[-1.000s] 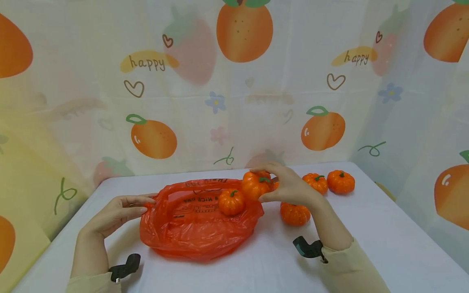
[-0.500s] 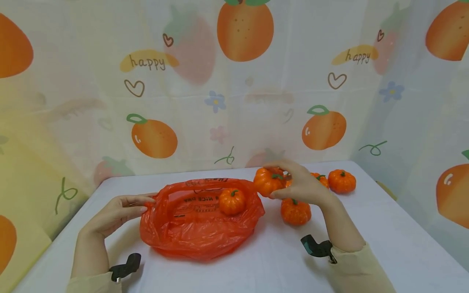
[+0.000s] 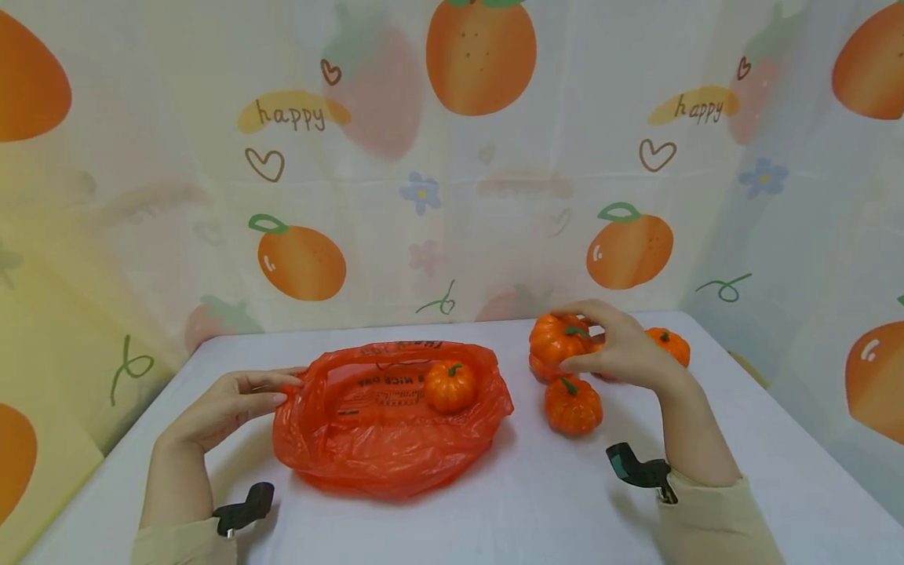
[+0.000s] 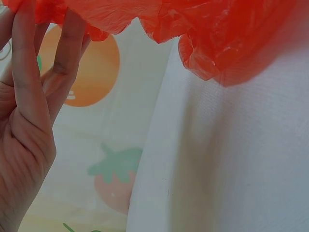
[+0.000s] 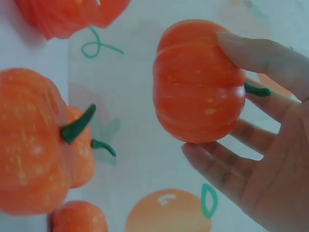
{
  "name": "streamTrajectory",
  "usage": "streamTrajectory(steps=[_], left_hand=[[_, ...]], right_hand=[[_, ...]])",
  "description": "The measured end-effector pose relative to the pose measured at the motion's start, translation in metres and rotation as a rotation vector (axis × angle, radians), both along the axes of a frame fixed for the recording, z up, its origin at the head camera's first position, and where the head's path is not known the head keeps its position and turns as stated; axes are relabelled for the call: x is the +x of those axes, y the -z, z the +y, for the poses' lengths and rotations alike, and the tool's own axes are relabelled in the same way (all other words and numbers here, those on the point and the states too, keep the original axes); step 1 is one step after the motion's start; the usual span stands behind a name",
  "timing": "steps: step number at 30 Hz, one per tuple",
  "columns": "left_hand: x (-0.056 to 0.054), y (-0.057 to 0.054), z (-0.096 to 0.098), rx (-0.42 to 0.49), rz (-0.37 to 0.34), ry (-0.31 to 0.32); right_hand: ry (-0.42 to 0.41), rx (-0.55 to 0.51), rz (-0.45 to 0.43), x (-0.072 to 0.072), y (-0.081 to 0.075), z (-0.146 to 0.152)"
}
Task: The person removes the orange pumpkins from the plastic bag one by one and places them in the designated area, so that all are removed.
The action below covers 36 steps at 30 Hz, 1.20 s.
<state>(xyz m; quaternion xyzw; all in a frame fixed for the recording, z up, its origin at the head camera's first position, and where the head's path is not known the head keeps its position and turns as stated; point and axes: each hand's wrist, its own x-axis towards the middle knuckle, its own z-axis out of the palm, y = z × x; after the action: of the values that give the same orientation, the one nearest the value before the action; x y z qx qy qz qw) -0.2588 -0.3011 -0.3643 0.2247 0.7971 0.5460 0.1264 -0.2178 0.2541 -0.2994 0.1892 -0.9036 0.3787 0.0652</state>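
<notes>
My left hand (image 3: pixel 219 404) pinches the left rim of a red plastic bag (image 3: pixel 391 463), which lies with its mouth spread on the table. In the left wrist view, the fingers (image 4: pixel 29 72) reach up to the bag's crumpled edge. A small orange toy pumpkin (image 3: pixel 450 388) with a green stem sits in the bag's right side. Right of the bag, my right hand (image 3: pixel 625 345) grips another toy pumpkin (image 3: pixel 554 337) between thumb and fingers. The right wrist view shows this held pumpkin (image 5: pixel 200 84) apart from the other pumpkins.
One pumpkin (image 3: pixel 574 408) stands on the white table (image 3: pixel 565 510) in front of my right hand. Another pumpkin (image 3: pixel 669 345) is farther right, and more are partly hidden behind the held one and the hand. A fruit-printed curtain (image 3: pixel 452 235) rises behind.
My right hand has moved right, away from the bag's right rim, carrying the pumpkin over near the others. The left hand stays at the bag's left edge.
</notes>
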Motion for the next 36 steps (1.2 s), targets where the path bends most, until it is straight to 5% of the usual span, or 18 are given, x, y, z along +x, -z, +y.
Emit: streamTrajectory(steps=[22, 36], left_hand=[[-0.002, -0.001, 0.003, 0.033, 0.017, 0.023], [0.001, 0.000, 0.000, 0.027, 0.007, 0.012]], right_hand=[[0.145, 0.089, -0.089, 0.003, 0.002, 0.050], [0.115, 0.141, -0.194, 0.006, 0.010, 0.070]])
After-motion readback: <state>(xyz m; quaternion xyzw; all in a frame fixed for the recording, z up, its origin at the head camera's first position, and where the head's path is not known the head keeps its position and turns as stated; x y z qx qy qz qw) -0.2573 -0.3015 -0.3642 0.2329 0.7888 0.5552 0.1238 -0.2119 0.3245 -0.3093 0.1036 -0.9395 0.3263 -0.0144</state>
